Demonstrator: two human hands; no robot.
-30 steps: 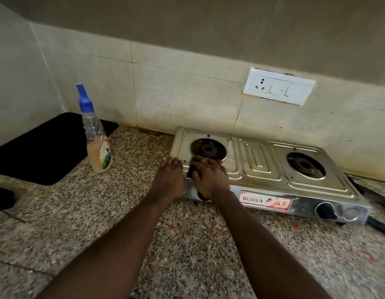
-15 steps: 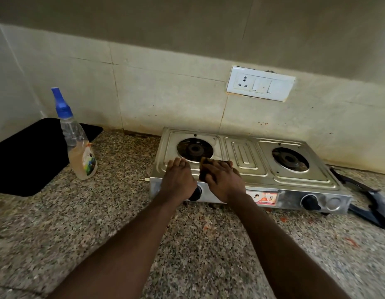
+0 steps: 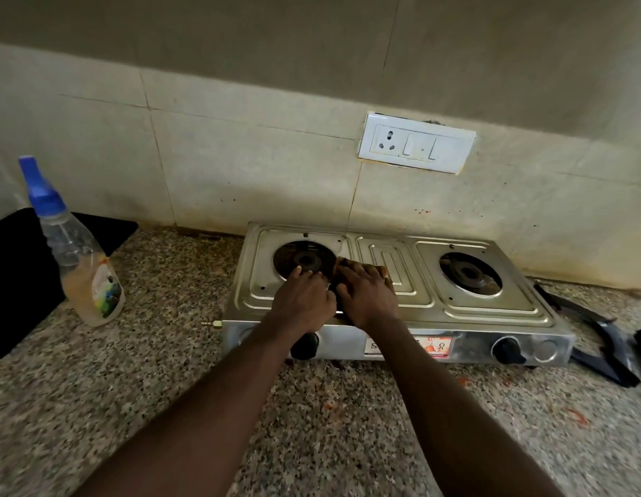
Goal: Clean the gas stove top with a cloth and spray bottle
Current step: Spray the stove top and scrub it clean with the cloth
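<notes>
the speckled granite worktop carries a steel two-burner gas stove set against the tiled wall. its black pan supports lie off to the right. the spray bottle, part full, stands upright well to the left of the stove, untouched.

both hands are on the stove top. the right hand lies flat on a brownish cloth between the left burner and the ribbed centre panel. its grip is spread, fingers fairly straight, pressing rather than clasping. the left hand sits just beside it, grip likewise flat and holding nothing that shows, fingertips at the burner's rim.

this looks like the wiping step. to do it well, press evenly with the palm and work in overlapping strokes along the pressed ridges, where grime would gather. skirt the open burner well so the cloth does not snag, and let the left hand steady the light stove against sliding.
</notes>
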